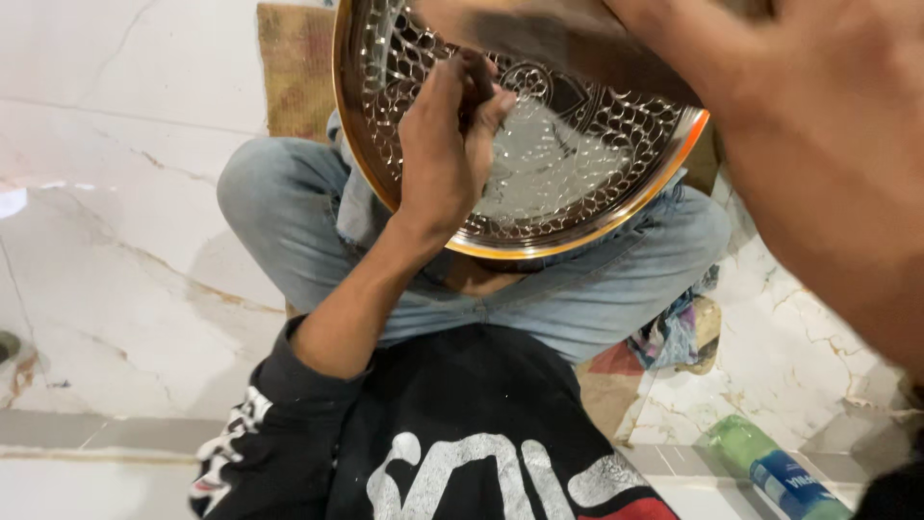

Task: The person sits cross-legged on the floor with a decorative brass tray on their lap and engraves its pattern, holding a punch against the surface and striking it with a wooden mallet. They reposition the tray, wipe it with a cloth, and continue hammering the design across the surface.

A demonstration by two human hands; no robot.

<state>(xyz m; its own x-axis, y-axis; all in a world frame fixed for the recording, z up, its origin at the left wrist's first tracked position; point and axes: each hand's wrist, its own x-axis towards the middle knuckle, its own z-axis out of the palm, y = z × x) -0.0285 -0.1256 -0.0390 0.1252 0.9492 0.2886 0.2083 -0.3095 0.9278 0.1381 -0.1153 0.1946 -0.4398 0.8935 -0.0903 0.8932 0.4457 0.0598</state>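
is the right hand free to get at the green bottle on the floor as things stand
Probably not right away. The right hand is up at the engraved metal tray, apparently steadying its rim. The green bottle lies on the floor on that side with nothing covering it, so letting go would come first.

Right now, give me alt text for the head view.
A left hand presses into a round engraved metal tray with a copper-coloured rim, propped on jeans-clad crossed legs. The right hand looms blurred at the top right; a green plastic bottle lies on the marble floor.

Glossy embossed metal plate [577,164], denim jeans [289,212], polished marble floor [115,241].
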